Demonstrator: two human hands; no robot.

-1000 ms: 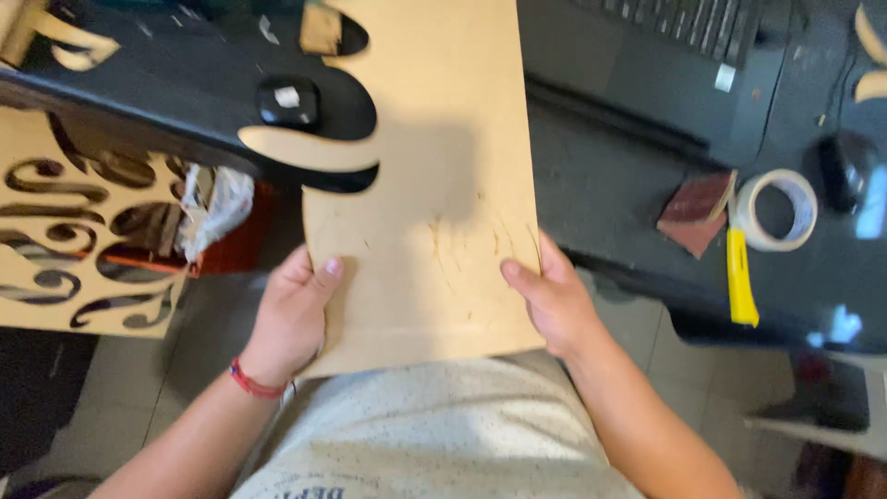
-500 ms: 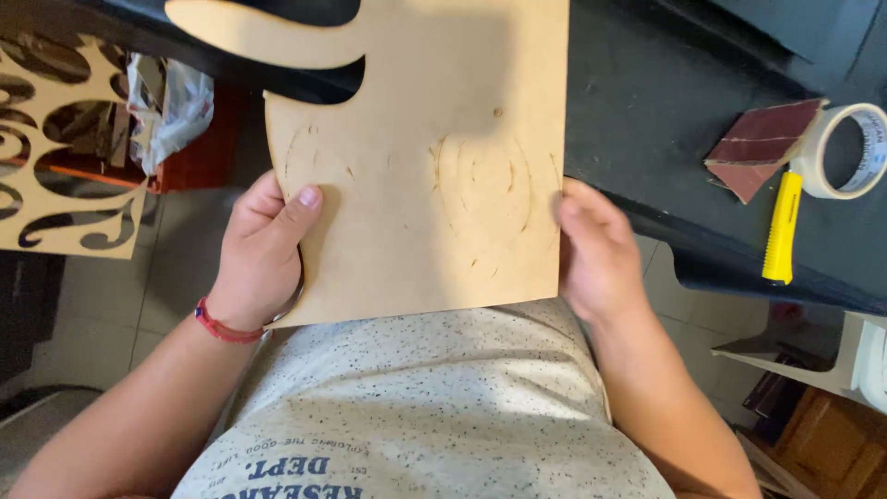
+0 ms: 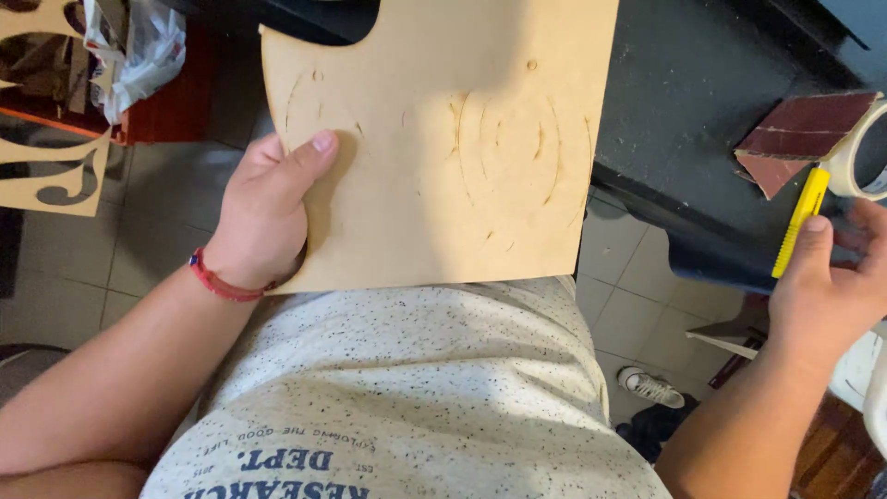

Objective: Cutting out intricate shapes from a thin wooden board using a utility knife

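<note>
Fibreboard sheet: tan panel [image 3: 443, 157] lies with its near edge against the person's stomach and its far part over the dark tabletop [image 3: 702, 102]; faint curved cut lines arc across its face, and a rounded notch is cut from its top left corner.
Left hand: left hand [image 3: 263, 212] clamps the sheet's left edge, thumb flat on top and fingers curled underneath, likely steadying the panel so it does not slide off the lap.
Left grip: pressed together on the sheet.
Right hand: right hand [image 3: 827, 286] is off the sheet, well to the right, at the tabletop's edge with the thumb just touching the lower end of a yellow utility knife [image 3: 800, 222].
Right grip: fingers loosely spread, not closed around the knife.
Beside the knife: folded reddish-brown sandpaper [image 3: 799, 134] and a roll of white tape [image 3: 864, 157] sit touching or overlapping it, probably parked within arm's reach.
Surface: black, matte, slightly dusty tabletop.
Room: grey tiled floor [image 3: 157, 203] below; cut-out scrollwork boards [image 3: 55, 176] stand at the left by a crumpled plastic bag [image 3: 139, 55]; a sneaker [image 3: 651, 386] shows under the tabletop.
</note>
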